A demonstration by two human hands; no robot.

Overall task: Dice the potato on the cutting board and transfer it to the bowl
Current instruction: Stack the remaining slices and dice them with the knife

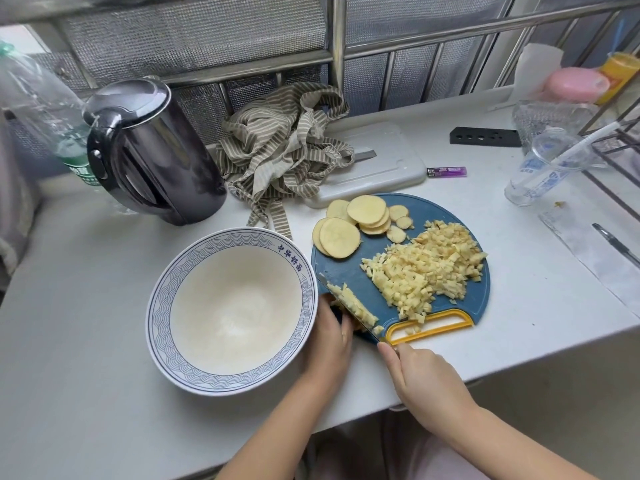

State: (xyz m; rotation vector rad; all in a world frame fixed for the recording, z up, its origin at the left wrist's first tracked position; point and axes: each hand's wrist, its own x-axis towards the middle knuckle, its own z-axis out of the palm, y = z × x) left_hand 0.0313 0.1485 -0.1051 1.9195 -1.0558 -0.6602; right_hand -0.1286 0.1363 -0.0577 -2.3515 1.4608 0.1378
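Diced pale-yellow potato [353, 303] is heaped on a steel knife [323, 279], gripped by the right hand [426, 379]; the left hand [329, 337] is pressed, fingers together, against it.

white worktop [86, 306], matte, lightly scuffed, front edge running diagonally toward lower right. behind it metal railing [334, 57] with upright bars, silver mesh panels [194, 32] filling gaps. dark wire rack [616, 140] at right edge. soft even daylight, faint shadows.
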